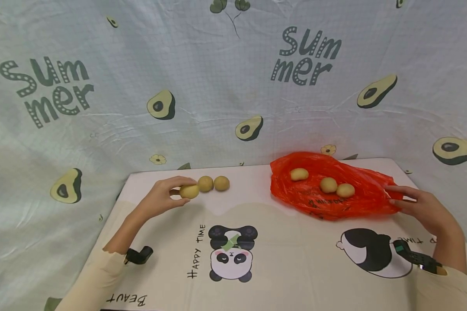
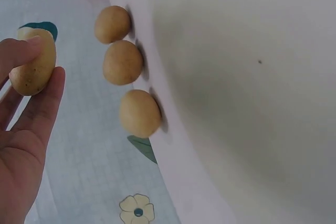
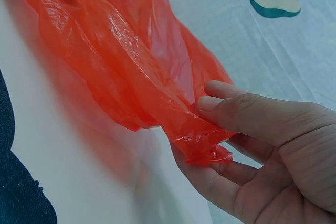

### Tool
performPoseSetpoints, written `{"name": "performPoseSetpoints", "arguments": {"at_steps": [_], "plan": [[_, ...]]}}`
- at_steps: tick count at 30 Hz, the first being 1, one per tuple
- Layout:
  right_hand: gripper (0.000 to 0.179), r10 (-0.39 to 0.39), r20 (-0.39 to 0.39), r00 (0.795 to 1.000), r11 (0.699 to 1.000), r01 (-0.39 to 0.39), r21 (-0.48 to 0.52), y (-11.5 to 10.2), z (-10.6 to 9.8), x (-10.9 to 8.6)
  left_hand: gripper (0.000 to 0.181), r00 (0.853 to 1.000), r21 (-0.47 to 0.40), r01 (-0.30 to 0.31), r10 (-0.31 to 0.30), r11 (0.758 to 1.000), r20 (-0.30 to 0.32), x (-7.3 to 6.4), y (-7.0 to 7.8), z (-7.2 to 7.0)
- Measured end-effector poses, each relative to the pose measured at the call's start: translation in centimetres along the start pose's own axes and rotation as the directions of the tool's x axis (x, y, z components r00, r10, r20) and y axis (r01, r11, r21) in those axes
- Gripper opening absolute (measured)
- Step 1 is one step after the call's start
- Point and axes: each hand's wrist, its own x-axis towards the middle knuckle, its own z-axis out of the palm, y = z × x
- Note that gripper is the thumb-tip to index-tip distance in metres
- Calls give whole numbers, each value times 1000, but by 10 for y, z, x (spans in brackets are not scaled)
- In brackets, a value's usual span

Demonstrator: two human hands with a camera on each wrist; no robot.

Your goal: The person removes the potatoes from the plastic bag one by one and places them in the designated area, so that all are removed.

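Observation:
My left hand (image 1: 164, 195) pinches a potato (image 1: 189, 191) between thumb and fingers at the left of the table. In the left wrist view that potato (image 2: 38, 69) has small dark specks. Beyond it, three more potatoes rest in a row near the back edge; the head view shows two, a round potato (image 1: 205, 184) and its neighbour potato (image 1: 222, 183), the other hidden behind the hand. At the right, my right hand (image 1: 428, 210) pinches the gathered end of a red plastic bag (image 3: 126, 72). On the bag, three potatoes show, one potato (image 1: 299, 174) apart from two side by side.
The table (image 1: 288, 255) has a pale cover printed with a panda (image 1: 231, 263) and lettering. Behind it hangs a curtain (image 1: 202, 77) with avocado prints, close against the back edge. A dark strap and device (image 1: 416, 258) sit on the right wrist.

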Motion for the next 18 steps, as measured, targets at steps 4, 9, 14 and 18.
{"name": "performPoseSetpoints", "arguments": {"at_steps": [4, 9, 14, 18], "plan": [[61, 11, 4, 1000, 1000, -11, -3, 0, 0, -1, 55, 1000, 3, -13, 13, 1000, -11, -3, -6, -2], [60, 2, -3, 1000, 1000, -2, 1, 1, 1, -1, 53, 1000, 13, -10, 10, 1000, -22, -6, -9, -5], [59, -6, -6, 1000, 1000, 6, 6, 2, 3, -1, 50, 1000, 18, 5, -5, 1000, -21, -9, -11, -6], [60, -4, -6, 1000, 1000, 4, 9, 2, 3, 0, 50, 1000, 11, 25, -25, 1000, -13, -11, -16, -7]]}}
